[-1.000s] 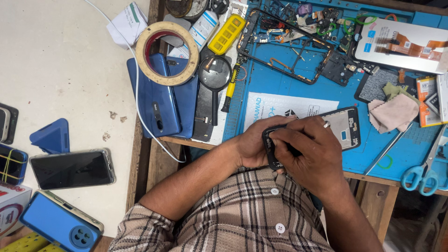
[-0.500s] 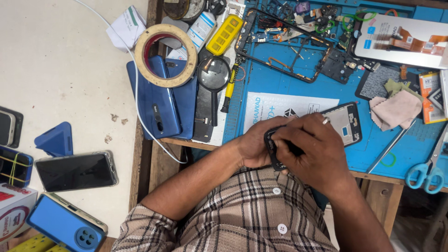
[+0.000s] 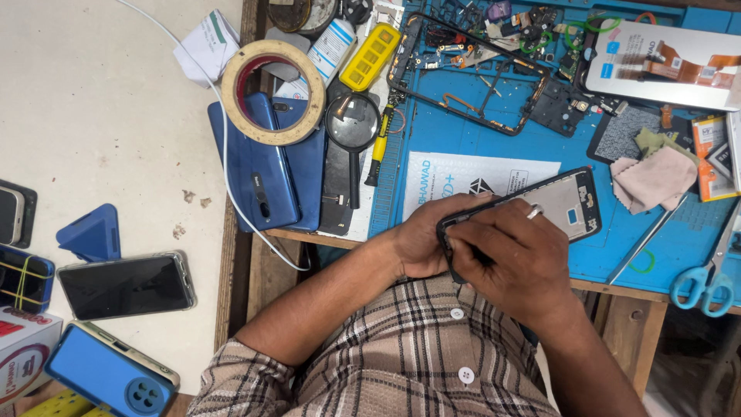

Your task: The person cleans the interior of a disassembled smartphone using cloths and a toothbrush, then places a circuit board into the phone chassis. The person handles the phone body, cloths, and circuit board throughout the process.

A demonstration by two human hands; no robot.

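Working on a phone frame [image 3: 567,202] at the near edge of the blue desk [image 3: 494,147], close in front of the chest. Left hand [image 3: 423,245] wrapping closed around the frame's near end, steadying it; right hand [image 3: 515,259] closing over the same end, fingers curled and pressing along the edge, anything pinched beneath them staying hidden. Apparently seating or prying at that end of the frame; calling next for firm, even pressure with the frame kept from twisting. Lying at 11 o'clock from the hands: a magnifying glass [image 3: 353,125] and a tape roll [image 3: 272,91] on a blue phone [image 3: 258,166]. Resting at 3 o'clock: scissors [image 3: 706,278].
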